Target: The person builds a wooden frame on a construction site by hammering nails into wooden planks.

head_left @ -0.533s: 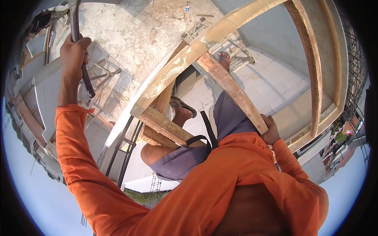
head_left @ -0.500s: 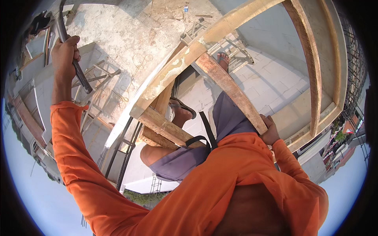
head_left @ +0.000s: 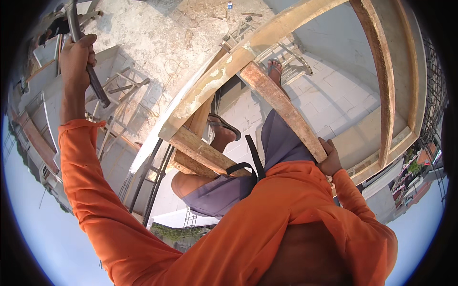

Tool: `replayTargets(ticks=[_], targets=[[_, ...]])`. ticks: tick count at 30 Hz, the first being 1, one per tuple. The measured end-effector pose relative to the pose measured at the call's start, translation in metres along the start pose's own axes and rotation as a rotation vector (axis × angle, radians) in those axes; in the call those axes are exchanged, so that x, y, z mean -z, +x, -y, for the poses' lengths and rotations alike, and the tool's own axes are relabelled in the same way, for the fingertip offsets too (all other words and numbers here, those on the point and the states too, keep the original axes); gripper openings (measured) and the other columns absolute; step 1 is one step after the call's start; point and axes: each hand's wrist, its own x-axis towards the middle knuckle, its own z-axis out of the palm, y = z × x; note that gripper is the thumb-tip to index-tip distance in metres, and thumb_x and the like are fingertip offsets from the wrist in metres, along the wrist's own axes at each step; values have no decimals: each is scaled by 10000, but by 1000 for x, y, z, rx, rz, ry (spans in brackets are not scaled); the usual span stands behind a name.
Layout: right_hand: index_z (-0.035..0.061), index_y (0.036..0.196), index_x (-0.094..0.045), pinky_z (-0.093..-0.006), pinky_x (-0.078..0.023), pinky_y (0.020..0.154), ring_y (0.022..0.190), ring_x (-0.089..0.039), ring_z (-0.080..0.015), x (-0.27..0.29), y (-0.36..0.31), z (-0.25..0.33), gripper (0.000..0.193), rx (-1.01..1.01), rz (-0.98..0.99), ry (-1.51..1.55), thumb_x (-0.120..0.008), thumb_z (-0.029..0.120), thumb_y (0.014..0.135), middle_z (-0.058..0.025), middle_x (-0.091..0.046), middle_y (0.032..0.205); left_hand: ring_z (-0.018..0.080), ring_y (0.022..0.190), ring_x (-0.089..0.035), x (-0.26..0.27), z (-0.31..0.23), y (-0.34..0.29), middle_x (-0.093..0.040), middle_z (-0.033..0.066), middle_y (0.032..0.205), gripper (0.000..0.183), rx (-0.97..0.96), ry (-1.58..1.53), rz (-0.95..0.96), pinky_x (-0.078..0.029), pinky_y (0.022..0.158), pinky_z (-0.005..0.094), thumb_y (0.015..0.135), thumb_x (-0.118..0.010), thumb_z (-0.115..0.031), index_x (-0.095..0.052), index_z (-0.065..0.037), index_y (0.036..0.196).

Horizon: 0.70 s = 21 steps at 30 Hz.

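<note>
My left hand (head_left: 76, 57) is raised at the upper left, its fingers wrapped round the shaft of a hammer (head_left: 98, 89). The tool's dark grip points down below the fist, while its upper end runs out of the picture. At the right, beside my hip, my right hand (head_left: 330, 158) is closed on the near end of a rough wooden batten (head_left: 284, 109). That batten slants away to meet a long timber beam (head_left: 210, 78) patched with dried cement. The fingers' undersides are hidden behind the wood.
A shorter timber (head_left: 202, 150) lies by my left leg. Farther right, another crosspiece (head_left: 379, 71) spans the frame. My sandalled feet (head_left: 224, 128) are low among the timbers, over pale blocks (head_left: 329, 90). Wooden trestles (head_left: 121, 88) stand below left; steel bars (head_left: 150, 176) rise near my left side.
My left hand has risen slightly with the hammer. The right hand keeps its hold on the batten, and the view has shifted a little.
</note>
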Motion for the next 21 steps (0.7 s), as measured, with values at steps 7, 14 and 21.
replayTargets(ticks=[7,14,21], targets=[[61,1154,-557,-365,-449,809,852,-476,-298,-13,1,-25,570,-10,-4,3,-763,174,635,-111,-591,992,291,621,-561,-74,29,-85,-561,183,662,97,-72,571,454,-441,603,387,738,-516,-33,-513,19,821],[49,1182,-544,-357,-448,808,863,-481,-281,-10,-4,-15,577,50,11,-5,-748,154,653,-114,-594,987,39,417,-348,2,3,-5,-398,-51,548,123,42,-29,2,-292,392,221,827,-567,-60,-464,-88,766],[58,1198,-541,-353,-436,849,908,-491,-274,-10,6,-16,618,24,30,-6,-765,166,632,-107,-584,999,220,587,-519,-65,38,-75,-509,107,619,65,66,335,373,-418,569,324,750,-537,-42,-502,9,769]])
